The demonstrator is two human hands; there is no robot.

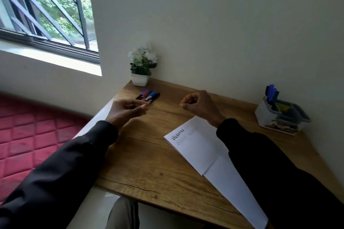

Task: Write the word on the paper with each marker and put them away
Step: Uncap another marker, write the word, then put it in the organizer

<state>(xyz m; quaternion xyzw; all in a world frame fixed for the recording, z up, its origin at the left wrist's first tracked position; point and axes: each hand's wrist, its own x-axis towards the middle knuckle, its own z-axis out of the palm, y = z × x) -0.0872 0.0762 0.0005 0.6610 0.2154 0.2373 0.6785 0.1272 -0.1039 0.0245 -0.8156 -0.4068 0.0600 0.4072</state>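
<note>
The left hand point(128, 110) is held over the table point(149, 163). Its fingers are bent and a little apart, with nothing in them. It is just beside the markers point(148, 96), most likely to pick one up. The right hand point(198, 107) is over the middle of the table with its fingers curled in, and I see nothing in it. It may be waiting to take a marker and write. The two hands are apart.

The markers lie side by side in a small bunch near the back of the table, easy to reach. The paper point(197, 147) lies flat under the right arm, on a slant that suits that hand. One word point(177, 134) is on it in black. The marks below it are too faint to read. A box point(283, 117) by the wall holds blue markers standing up. That looks like where used markers go.
</note>
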